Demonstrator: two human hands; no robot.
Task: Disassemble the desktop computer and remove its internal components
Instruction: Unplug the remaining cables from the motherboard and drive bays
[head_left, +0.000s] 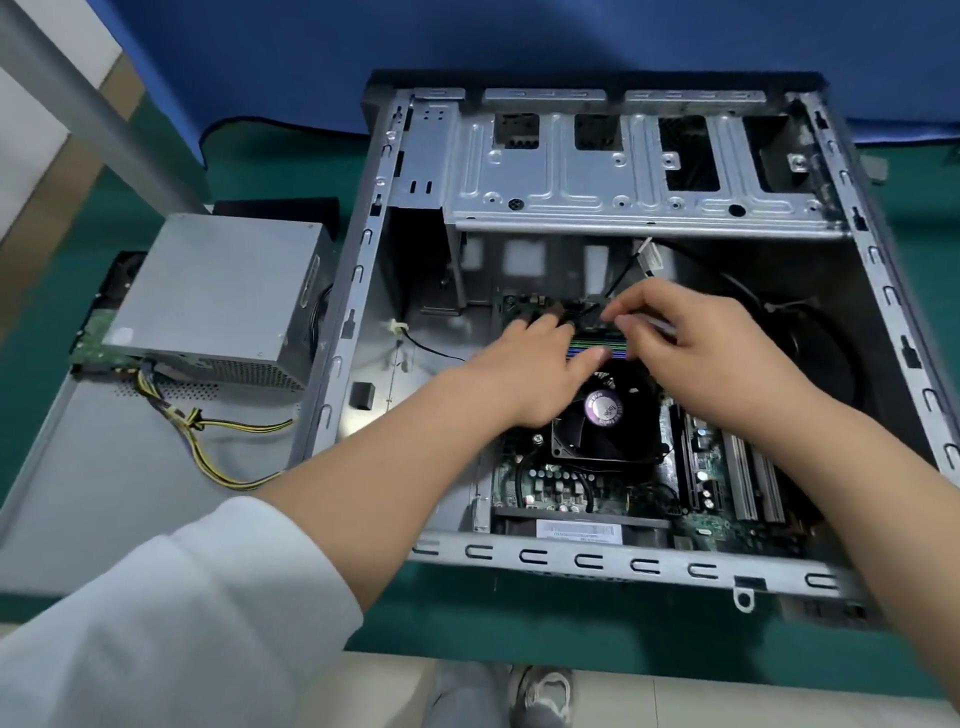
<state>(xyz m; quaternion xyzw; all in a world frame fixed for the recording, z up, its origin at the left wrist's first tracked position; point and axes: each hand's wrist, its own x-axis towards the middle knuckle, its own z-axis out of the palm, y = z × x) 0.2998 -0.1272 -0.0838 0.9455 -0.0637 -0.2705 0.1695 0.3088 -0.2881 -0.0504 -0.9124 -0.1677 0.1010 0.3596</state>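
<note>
Inside the open computer case (613, 564) on the green mat (571, 634), just beyond the fan (605, 410), the right hand (711, 353) pinches a connector; the left hand (530, 369) presses flat fingers on the board (561, 488). Left of the fan, outside the case, sits the power supply (218, 291).

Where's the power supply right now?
In the head view, the power supply sits outside the case, on its left, resting on the removed side panel with its yellow and black cables trailing toward the camera.

Drive cage (623, 171) overhanging motherboard's (571, 483) far edge
</note>
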